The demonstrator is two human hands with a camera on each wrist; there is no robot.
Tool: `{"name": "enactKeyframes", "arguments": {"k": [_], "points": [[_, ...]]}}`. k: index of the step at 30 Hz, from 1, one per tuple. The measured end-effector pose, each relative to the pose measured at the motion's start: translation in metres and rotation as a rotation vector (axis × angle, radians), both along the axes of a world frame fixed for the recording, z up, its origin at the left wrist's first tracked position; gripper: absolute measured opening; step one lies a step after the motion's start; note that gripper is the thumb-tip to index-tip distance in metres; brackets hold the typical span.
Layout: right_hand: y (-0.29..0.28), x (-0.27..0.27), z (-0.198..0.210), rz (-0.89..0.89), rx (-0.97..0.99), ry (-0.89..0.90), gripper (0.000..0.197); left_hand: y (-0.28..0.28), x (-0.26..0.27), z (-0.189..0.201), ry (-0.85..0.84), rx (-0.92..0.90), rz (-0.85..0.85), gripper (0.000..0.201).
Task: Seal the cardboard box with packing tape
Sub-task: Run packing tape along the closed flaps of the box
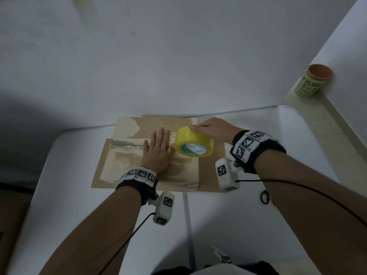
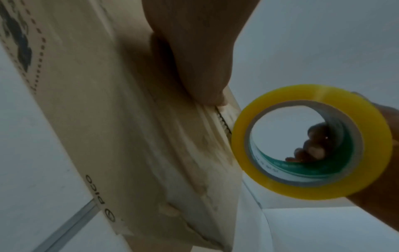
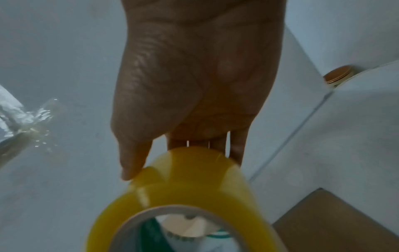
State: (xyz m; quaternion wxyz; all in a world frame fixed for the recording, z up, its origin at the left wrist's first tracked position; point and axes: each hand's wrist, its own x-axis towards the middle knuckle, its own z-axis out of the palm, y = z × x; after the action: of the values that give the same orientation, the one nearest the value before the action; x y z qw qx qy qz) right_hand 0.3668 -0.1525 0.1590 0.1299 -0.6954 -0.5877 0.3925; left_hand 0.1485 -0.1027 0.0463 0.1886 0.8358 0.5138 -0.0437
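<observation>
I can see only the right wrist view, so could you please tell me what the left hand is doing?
Observer: The left hand lies flat, fingers straight, pressing on top of the cardboard box.
Operator: Thank you. How does the right hand's grip sit on the roll?
Observer: In the left wrist view, the right hand's fingertips curl into the core of the yellow tape roll.
Operator: And where is the roll relative to the left hand?
Observer: In the head view it is just to the right of the left hand's fingers, over the box top.
</observation>
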Motion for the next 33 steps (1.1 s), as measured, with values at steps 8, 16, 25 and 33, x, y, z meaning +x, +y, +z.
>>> {"name": "enactKeyframes", "arguments": {"k": [8, 16, 25, 33], "points": [[-0.009, 0.017, -0.007, -0.011, 0.008, -0.065, 0.053, 0.000, 0.003, -0.006, 0.001, 0.012, 0.020, 0.062], [-0.039, 0.059, -0.043, -0.064, -0.085, -0.368, 0.050, -0.001, 0.005, -0.007, 0.005, 0.033, 0.035, 0.067], [-0.031, 0.051, -0.067, -0.103, -0.167, -0.422, 0.054, 0.001, 0.005, -0.006, 0.018, 0.013, 0.036, 0.067], [-0.017, 0.026, -0.084, -0.055, -0.188, -0.530, 0.049, 0.001, 0.005, -0.012, 0.013, 0.070, 0.034, 0.068]]}}
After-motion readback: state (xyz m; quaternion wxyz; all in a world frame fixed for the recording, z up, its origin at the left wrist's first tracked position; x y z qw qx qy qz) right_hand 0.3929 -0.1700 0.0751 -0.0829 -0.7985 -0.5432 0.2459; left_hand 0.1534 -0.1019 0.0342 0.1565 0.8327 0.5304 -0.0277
